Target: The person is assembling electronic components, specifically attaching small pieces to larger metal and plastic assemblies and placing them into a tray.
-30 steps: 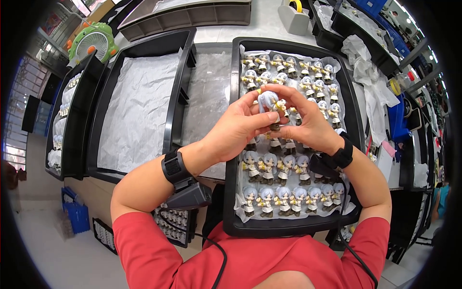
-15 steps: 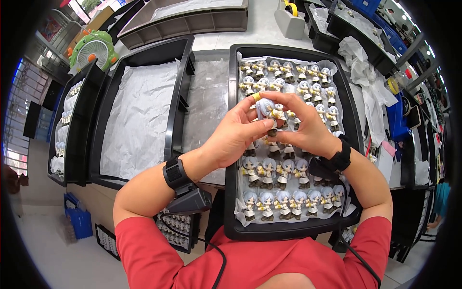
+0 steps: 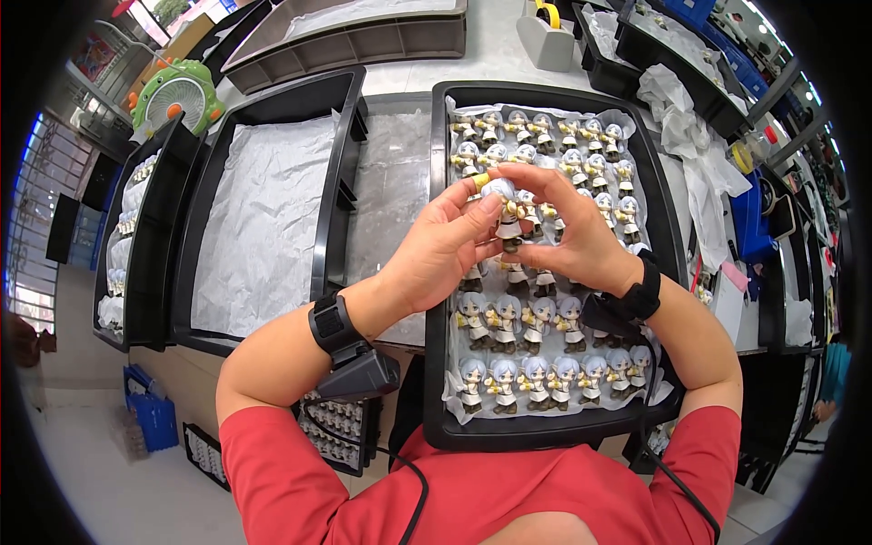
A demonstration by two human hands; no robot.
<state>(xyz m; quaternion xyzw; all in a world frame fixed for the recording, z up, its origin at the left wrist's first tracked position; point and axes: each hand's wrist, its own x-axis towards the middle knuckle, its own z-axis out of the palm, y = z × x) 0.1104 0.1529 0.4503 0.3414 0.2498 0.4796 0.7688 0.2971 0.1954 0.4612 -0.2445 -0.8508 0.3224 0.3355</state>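
— Starting with the head view: holding what, and where?

— Holding a small pale-haired figure point(image 3: 510, 218) near the middle of the frame, feet down and nearly upright. Gripped by the left hand point(image 3: 445, 241), with thumb laid along the near side and fingers curled behind.

— And with the right hand point(image 3: 583, 222)?

— Bent into a wide C, with forefinger reaching over the top of the head and thumb down by the boots. (Cannot tell whether pressing on it or merely framing it.)

— Held over what?

— Over a black tray point(image 3: 509, 438), right of centre, lined with white sheeting and set with rows of matching figures point(image 3: 536, 374), partly hidden under the hands in the middle rows.

— Looking further left?

— At a second tray point(image 3: 334, 195), also black, lined with a wrinkled white sheet point(image 3: 263, 200); then, in the upper left, at a green fan point(image 3: 182, 95).

— And along the top?

— At a grey crate point(image 3: 381, 50) left of centre, and, to the right of that, a tape dispenser point(image 3: 545, 41).

— Wearing what?

— Wearing a black band point(image 3: 329, 325) on the left wrist, another much like it on the right, and red sleeves point(image 3: 277, 463).
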